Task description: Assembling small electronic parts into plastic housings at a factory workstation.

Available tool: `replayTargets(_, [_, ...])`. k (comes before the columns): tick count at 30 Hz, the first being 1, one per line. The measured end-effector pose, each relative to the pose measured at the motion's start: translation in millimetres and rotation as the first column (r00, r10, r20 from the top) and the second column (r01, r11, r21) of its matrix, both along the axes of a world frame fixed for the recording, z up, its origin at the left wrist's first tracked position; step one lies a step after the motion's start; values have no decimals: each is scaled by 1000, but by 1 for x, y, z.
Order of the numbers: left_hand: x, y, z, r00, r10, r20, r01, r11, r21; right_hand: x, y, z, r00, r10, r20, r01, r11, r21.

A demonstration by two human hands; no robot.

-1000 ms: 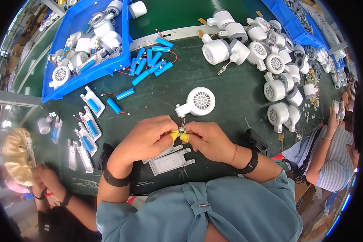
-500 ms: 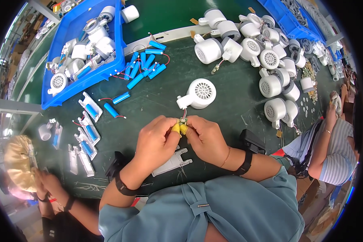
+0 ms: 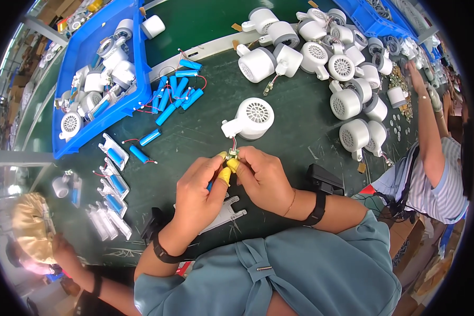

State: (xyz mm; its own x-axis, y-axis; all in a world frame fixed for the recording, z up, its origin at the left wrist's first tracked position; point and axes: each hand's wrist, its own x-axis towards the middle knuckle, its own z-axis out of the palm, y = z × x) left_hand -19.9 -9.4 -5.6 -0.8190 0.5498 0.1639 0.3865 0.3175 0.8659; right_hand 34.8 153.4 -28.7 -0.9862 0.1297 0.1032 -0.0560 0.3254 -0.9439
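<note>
bin stands by the table's far left corner, its walls likely stopping fans from rolling. trays lie flat along the left edge, some cradling a cell. loose cells heap beside the bin, seemingly for easy reach. left hand curls round a blue cell, mostly hidden, and brings yellow-capped fingertips to the board. bare tray lies near the near edge. short wires probably explain why the wired fan sits mid-table, just beyond the hands. right hand pinches the small board between thumb and finger. more fans crowd toward the far right corner.
</note>
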Motion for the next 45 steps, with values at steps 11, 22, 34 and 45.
replayTargets(11, [-4, -3, 1, 944, -130, -302, 102, 989, -109, 1, -1, -2, 998, 22, -54, -18, 996, 86])
replayTargets(22, [-40, -31, 14, 993, -115, -26, 108, 974, -197, 6, 14, 17, 964, 4, -265, 75, 955, 286])
replayTargets(34, [-34, -20, -1, 935, -73, -348, -60, 932, -357, -20, 28, 5, 979, -149, -139, 184, 940, 289])
replayTargets(45, [-34, -20, -3, 925, -96, -367, -45, 933, -356, -20, 25, 3, 974, -149, -171, 195, 935, 296])
